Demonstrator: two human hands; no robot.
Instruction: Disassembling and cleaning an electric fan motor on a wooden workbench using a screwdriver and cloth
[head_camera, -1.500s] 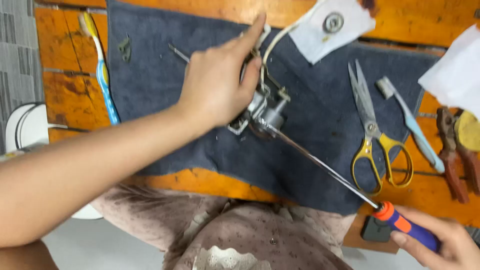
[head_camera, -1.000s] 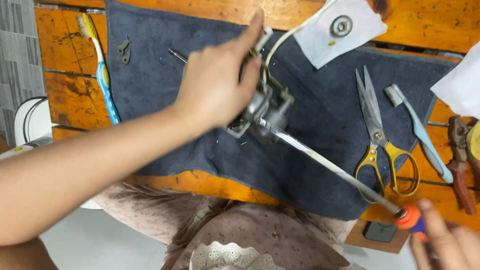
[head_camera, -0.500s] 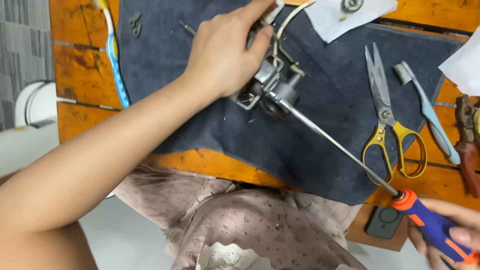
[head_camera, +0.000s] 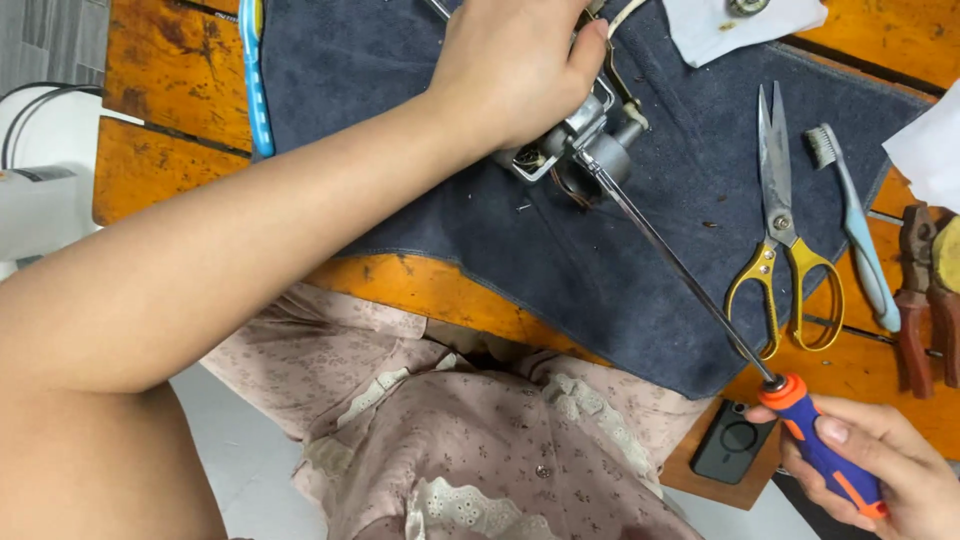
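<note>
Toothbrush (head_camera: 254, 80), blue with a yellow tip, lies on the orange table (head_camera: 160, 160) well to the left of the left hand (head_camera: 515, 75), at the edge of a grey cloth (head_camera: 420, 150). That left hand curls down over a small metal part (head_camera: 580, 145) on the cloth, fingers bent and closed around its top, palm covering most of it; a pale wire (head_camera: 625, 15) runs out past the fingertips. From the part a long steel shaft slants down to the right, the screwdriver (head_camera: 690, 285), its tip set against the part just beside the left hand. Right of the shaft lie gold-handled scissors (head_camera: 785, 270), then a pale brush (head_camera: 850, 220), then rusty pliers (head_camera: 915, 300) near the table edge. Below them the right hand (head_camera: 880, 470) wraps the screwdriver's orange-and-blue handle, fingers closed tight around it, thumb on top. A dark phone (head_camera: 735, 450) lies just left of that hand.
</note>
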